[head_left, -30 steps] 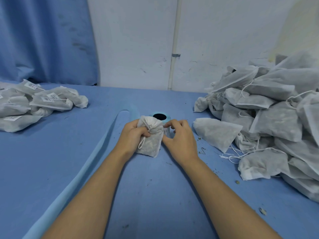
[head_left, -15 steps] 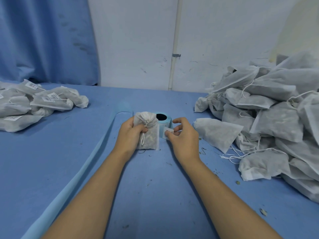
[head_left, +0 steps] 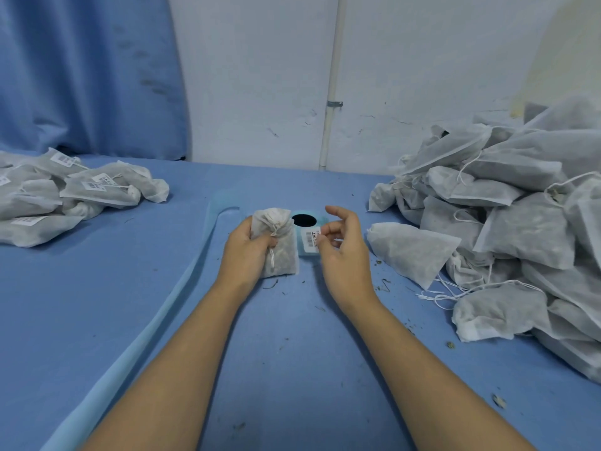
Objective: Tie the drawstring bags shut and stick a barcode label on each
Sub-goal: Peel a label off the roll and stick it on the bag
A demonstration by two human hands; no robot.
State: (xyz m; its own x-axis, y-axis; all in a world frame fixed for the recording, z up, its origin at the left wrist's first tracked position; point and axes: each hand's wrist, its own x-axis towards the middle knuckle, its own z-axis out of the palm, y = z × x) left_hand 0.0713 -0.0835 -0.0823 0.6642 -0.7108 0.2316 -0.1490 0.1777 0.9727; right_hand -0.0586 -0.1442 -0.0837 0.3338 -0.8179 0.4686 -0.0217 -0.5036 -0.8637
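My left hand (head_left: pixel 247 247) grips a small white drawstring bag (head_left: pixel 280 252) that stands upright on the blue table, its neck gathered and its cord hanging down the front. Just right of it, my right hand (head_left: pixel 341 252) pinches a white barcode label (head_left: pixel 310 239) between thumb and forefinger, the other fingers spread above. The label sits at the light-blue label roll (head_left: pixel 305 222), which stands right behind the bag with its dark core showing. I cannot tell whether the label still sticks to the roll.
A tall heap of white unlabelled bags (head_left: pixel 507 216) with loose cords fills the right side. A lower pile of labelled bags (head_left: pixel 65 193) lies at the far left. A light-blue strip (head_left: pixel 156 323) runs diagonally across the table. Small crumbs dot the cloth.
My left hand shifted the bag slightly left and stood it up, uncovering the roll. My right hand left the bag, went to the roll and now pinches a label, fingers lifted.
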